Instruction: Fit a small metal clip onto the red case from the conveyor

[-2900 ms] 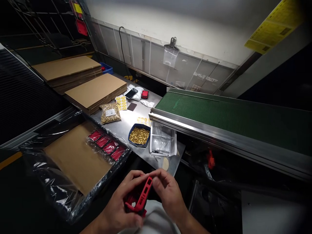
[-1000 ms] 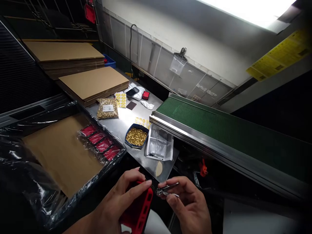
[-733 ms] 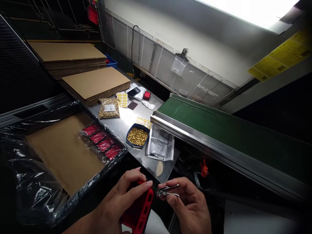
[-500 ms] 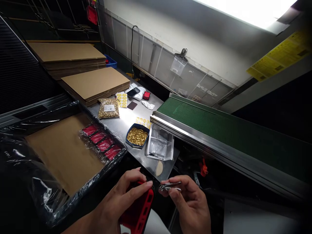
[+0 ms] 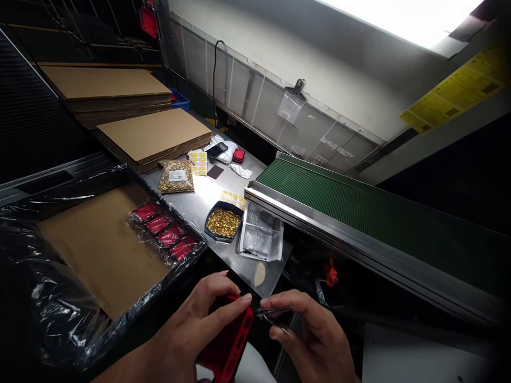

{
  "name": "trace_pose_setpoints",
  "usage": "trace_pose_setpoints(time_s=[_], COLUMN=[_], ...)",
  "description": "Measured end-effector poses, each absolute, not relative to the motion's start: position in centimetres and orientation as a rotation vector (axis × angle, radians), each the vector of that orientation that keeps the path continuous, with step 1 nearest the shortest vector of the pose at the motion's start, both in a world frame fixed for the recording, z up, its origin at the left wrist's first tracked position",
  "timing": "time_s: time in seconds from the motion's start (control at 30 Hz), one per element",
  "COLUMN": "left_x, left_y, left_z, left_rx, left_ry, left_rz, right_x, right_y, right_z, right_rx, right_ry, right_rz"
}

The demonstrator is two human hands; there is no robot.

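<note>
My left hand is wrapped round a red plastic case with a dark rim and rectangular cutouts along its side; part of it is hidden by the fingers. To the right, my right hand grips a small metal nail clipper between thumb and fingers. The clipper's tip points left, close to the case's upper corner and my left index fingertip. From this angle I cannot tell whether it touches anything.
A blue tray of small brass parts stands on the metal table, beside a white box of plastic bags. At left lies a plastic-lined crate with cardboard and several red wrapped pieces. A green conveyor runs right; cardboard stacks stand behind.
My right hand has shifted slightly right and down, with its thumb lowered away from the fingers and the clipper turned. My left hand still holds the case in nearly the same place.
</note>
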State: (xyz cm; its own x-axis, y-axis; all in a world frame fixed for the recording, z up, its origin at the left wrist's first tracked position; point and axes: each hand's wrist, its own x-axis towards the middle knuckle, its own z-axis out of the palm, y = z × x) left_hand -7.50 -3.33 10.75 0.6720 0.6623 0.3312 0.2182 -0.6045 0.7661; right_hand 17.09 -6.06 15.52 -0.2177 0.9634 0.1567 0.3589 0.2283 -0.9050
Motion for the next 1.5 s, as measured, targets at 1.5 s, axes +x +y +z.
trace_pose_setpoints(time_s=[1.5], left_x=[-9.7], left_y=[-6.1], left_z=[2.7], left_rx=[1.366], left_ry=[1.111], left_rz=[0.543], right_x=[19.8], right_y=[-7.1], right_z=[-8.0], right_rx=[-1.907], right_ry=[-1.481], right_rz=[1.057])
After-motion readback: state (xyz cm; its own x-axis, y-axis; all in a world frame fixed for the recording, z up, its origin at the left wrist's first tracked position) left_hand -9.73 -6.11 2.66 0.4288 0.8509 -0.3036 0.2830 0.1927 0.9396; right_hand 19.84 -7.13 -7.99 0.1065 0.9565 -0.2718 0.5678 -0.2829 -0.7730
